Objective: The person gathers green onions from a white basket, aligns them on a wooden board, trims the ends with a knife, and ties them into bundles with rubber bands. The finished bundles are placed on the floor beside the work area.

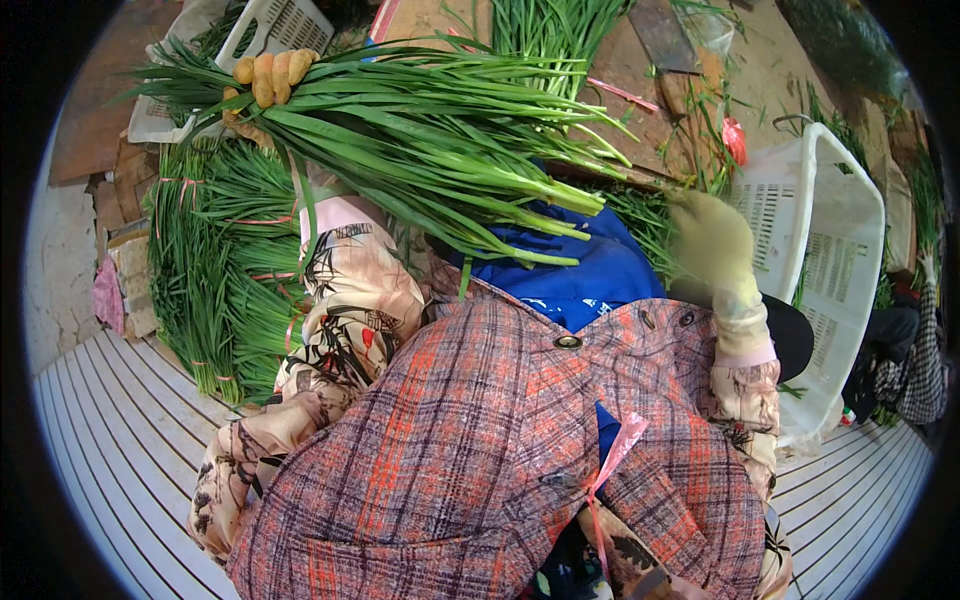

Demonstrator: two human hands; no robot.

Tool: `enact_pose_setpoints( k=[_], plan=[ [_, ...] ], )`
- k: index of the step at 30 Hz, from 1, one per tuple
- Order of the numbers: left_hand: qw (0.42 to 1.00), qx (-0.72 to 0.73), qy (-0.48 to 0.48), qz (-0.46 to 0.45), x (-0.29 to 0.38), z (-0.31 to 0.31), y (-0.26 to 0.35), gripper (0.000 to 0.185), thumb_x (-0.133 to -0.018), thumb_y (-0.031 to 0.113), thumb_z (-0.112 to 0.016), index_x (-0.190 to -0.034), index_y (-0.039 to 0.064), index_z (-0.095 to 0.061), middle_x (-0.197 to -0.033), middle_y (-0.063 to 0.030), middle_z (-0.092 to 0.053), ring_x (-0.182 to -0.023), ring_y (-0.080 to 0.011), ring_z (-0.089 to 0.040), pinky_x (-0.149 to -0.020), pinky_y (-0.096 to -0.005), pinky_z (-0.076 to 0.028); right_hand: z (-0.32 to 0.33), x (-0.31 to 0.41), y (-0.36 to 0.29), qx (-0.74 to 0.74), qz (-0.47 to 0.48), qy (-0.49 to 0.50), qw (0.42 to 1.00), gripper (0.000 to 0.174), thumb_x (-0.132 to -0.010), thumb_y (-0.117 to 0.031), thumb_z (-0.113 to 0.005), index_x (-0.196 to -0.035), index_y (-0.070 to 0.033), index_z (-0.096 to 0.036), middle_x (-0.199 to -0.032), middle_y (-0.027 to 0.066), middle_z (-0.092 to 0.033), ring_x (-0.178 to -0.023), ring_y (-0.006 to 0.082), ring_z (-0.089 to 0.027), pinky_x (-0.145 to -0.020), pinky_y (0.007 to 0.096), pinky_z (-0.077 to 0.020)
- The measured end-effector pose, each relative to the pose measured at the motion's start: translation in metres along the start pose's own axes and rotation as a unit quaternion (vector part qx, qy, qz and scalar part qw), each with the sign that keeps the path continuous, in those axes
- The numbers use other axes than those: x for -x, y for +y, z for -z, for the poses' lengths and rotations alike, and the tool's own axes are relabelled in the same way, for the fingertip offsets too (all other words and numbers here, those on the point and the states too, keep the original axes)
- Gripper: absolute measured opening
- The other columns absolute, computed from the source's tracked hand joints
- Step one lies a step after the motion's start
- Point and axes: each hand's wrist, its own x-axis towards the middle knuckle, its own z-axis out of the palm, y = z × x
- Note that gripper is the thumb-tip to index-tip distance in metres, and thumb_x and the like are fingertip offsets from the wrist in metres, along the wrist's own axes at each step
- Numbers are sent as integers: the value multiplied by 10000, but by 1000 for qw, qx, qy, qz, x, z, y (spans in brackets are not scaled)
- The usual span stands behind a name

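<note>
My left hand (pixel 270 86), in a soiled yellowish glove, is closed around the leafy end of a large bunch of green leafy stalks (pixel 420 135), likely garlic chives. The bunch lies sideways above my lap, its pale cut ends pointing right over a blue cloth (pixel 577 262). My right hand (pixel 705 232), gloved and blurred by motion, is raised between the bunch's stem ends and a white plastic crate (pixel 840 217). Its fingers cannot be made out clearly, and nothing shows plainly in it.
Bundles tied with pink strips (pixel 225 270) are stacked at left. A white crate (pixel 277 30) stands upper left. Loose stalks (pixel 551 37) lie on a wooden board (pixel 615 82) ahead, near a red plastic piece (pixel 734 141). Part of a person in dark clothes (pixel 881 337) is at far right.
</note>
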Motion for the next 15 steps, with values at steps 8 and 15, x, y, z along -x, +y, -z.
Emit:
enact_pose_setpoints(
  k=[8,15],
  plan=[
    [995,9,-64,71,-27,-9,-10,347,-901,373,-568,-1077,75,-529,-789,19,-531,-708,-114,-467,-756,-292,-335,25,-79,-106,-471,-146,-278,824,324,-887,-310,-627,-966,-8,-711,-680,58,-667,-575,114,-590,-542,268,-470],
    [996,-3,-67,54,-30,-22,-22,349,-920,426,-551,-1034,100,-498,-767,25,-491,-758,-113,-442,-744,-286,-314,16,-80,-106,-608,-143,-247,741,218,-903,-236,-639,-862,-23,-653,-687,24,-644,-557,118,-588,-553,243,-479]
  ],
)
